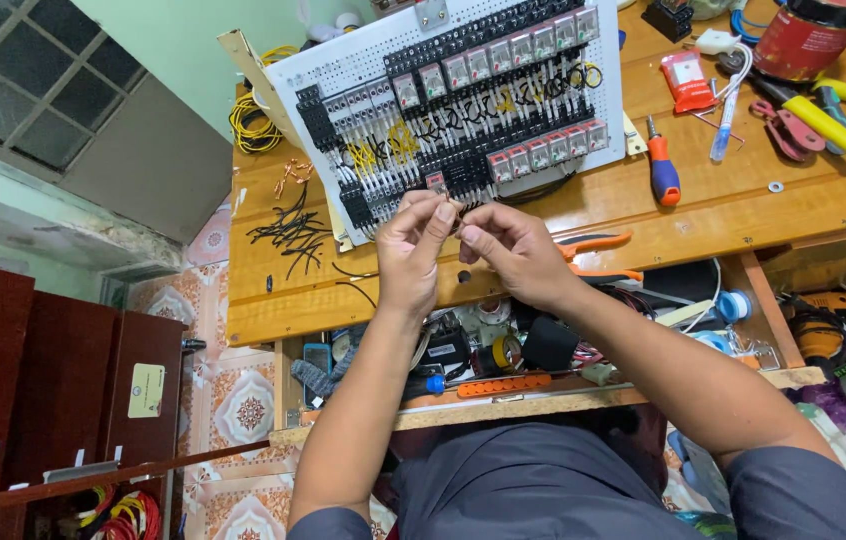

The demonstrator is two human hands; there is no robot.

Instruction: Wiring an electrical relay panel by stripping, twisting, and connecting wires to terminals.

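Fingertips of both hands meet in a narrow pinch over the near edge of the wooden workbench (pixel 743 215), just below the white perforated panel (pixel 343 70): the left hand (pixel 413 250) and right hand (pixel 513 255) together grip something small and dark, probably a thin wire end (pixel 455 215), though it is too small to tell for sure. Such a piece looks light, thin and bendable, easy to kink or drop, and best held close to its tip between thumb and forefinger. The panel carries rows of black relay blocks (pixel 488 60) with yellow and black wiring. Loose black wire offcuts (pixel 293 230) lie left of the hands, orange-handled pliers (pixel 598 245) just right of them. Farther right lie a red-and-blue screwdriver (pixel 661 170), a small red packet (pixel 688 80) with a pale label, and a red cylindrical can (pixel 808 35) at the top corner. A yellowish label (pixel 147 390) sits on the dark cabinet at lower left.
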